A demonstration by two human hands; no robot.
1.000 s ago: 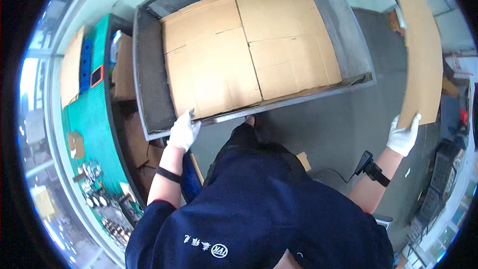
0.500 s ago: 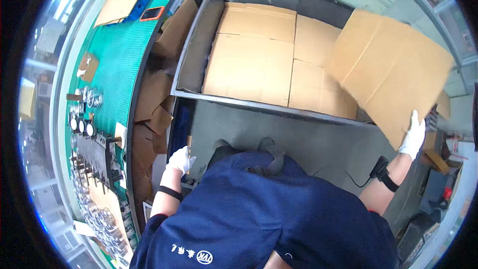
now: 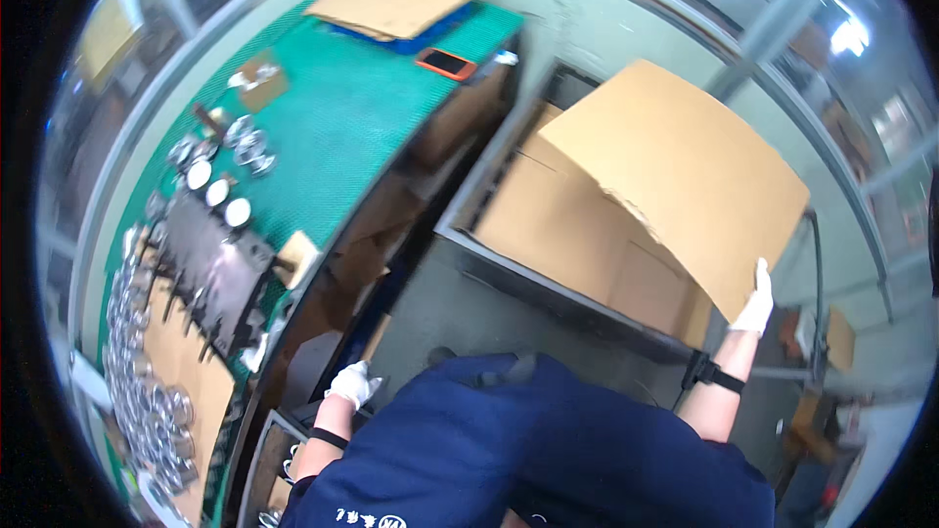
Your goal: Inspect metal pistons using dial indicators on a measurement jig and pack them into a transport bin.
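Note:
My right hand [image 3: 753, 311], in a white glove, grips the near corner of a large flat cardboard sheet [image 3: 690, 176]. The sheet is tilted and held above a dark metal bin [image 3: 577, 279]. It covers much of the bin's inside, where more flat cardboard [image 3: 558, 220] lies. My left hand [image 3: 354, 384], also gloved in white, hangs low beside the bench's side. Its fingers are loosely bent and somewhat apart, and nothing shows in them.
A green-topped bench [image 3: 342, 117] runs along the left. It carries an orange-edged phone [image 3: 446, 64], cardboard over a blue tray [image 3: 396, 0], a small carton [image 3: 262, 81], a dark metal fixture [image 3: 220, 264] and many shiny round metal parts [image 3: 161, 420]. A frame post [image 3: 817, 284] stands right.
The view has turned so the bench and bin sit further right in it. The cardboard sheet has swung over the bin, still in my right hand. My left hand stays low and holds nothing visible.

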